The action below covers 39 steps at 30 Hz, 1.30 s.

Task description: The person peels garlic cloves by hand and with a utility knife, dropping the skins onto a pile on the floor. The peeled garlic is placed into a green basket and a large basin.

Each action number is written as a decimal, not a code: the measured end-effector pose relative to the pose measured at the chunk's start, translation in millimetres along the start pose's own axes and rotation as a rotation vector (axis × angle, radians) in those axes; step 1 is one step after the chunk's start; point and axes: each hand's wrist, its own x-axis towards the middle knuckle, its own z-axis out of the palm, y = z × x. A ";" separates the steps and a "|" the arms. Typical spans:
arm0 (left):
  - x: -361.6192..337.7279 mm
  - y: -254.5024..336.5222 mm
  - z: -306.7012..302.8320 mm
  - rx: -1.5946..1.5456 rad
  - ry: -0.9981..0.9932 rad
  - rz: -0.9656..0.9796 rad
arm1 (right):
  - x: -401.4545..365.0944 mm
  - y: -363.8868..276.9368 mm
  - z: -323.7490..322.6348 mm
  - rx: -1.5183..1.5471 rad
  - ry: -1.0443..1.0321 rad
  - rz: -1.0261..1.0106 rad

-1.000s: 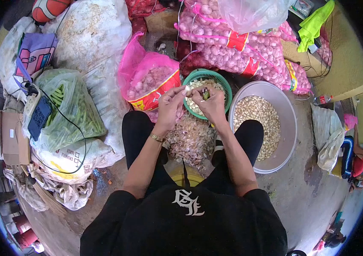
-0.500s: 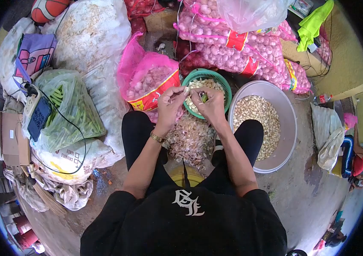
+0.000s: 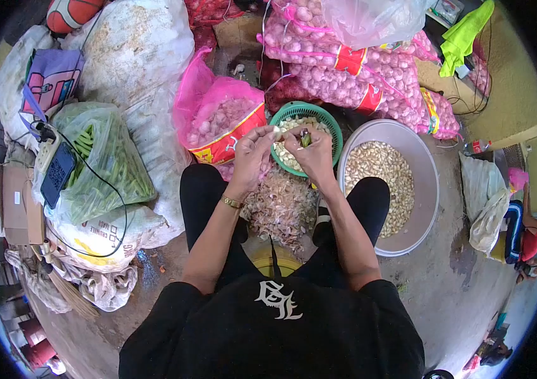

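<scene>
My left hand [image 3: 250, 156] pinches a pale garlic clove [image 3: 276, 131] between thumb and fingertips. Close by, my right hand [image 3: 316, 155] is closed around a small knife [image 3: 305, 137]; its dark, yellowish handle shows, but the blade I cannot make out. Both hands are over the near rim of a green basket [image 3: 336, 129] that holds peeled garlic cloves [image 3: 314, 124]. Below them, between my legs, lies a heap of garlic skins [image 3: 281, 205]. To the right stands a large pale basin [image 3: 429, 170] of unpeeled-looking cloves [image 3: 379, 180].
An open pink mesh bag of garlic [image 3: 224, 120] stands left of the basket. Full garlic sacks [image 3: 344, 69] are stacked behind. On the left are a plastic bag of green pods [image 3: 101, 161], white sacks [image 3: 136, 57] and a cable with a phone [image 3: 60, 170]. Another person [image 3: 532, 237] is at far right.
My right hand has turned slightly, and the knife handle now points more upright. The left hand stays almost in place with the clove.
</scene>
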 end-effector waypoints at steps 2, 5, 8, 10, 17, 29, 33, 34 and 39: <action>1.2 -1.6 -1.3 -0.038 0.000 0.000 | -0.4 -0.1 -0.1 0.027 0.021 -0.045; 3.1 -1.5 -1.1 -0.037 0.022 -0.019 | -3.2 -2.7 -1.0 -0.058 -0.007 -0.086; 1.5 0.6 0.6 -0.088 0.049 -0.051 | -7.5 -0.6 0.6 -0.103 -0.016 -0.099; 0.4 3.2 0.8 -0.110 0.048 -0.061 | -9.9 -1.4 3.1 -0.057 -0.035 -0.131; -0.8 6.0 3.5 -0.164 0.071 -0.119 | -16.5 -0.3 3.4 -0.080 -0.087 -0.162; 2.4 15.5 -13.7 -0.452 0.056 -0.157 | -28.4 -5.3 -4.8 -0.214 -0.388 -0.113; 2.7 15.5 -16.2 -0.470 0.044 -0.167 | -28.1 8.8 -6.6 -0.286 -0.363 -0.109; 1.2 17.7 -14.5 -0.470 0.040 -0.171 | -27.3 9.3 -5.9 -0.221 -0.331 -0.163; 0.2 16.6 -15.4 -0.448 -0.027 -0.176 | -22.7 -1.2 -2.6 -0.107 -0.245 -0.152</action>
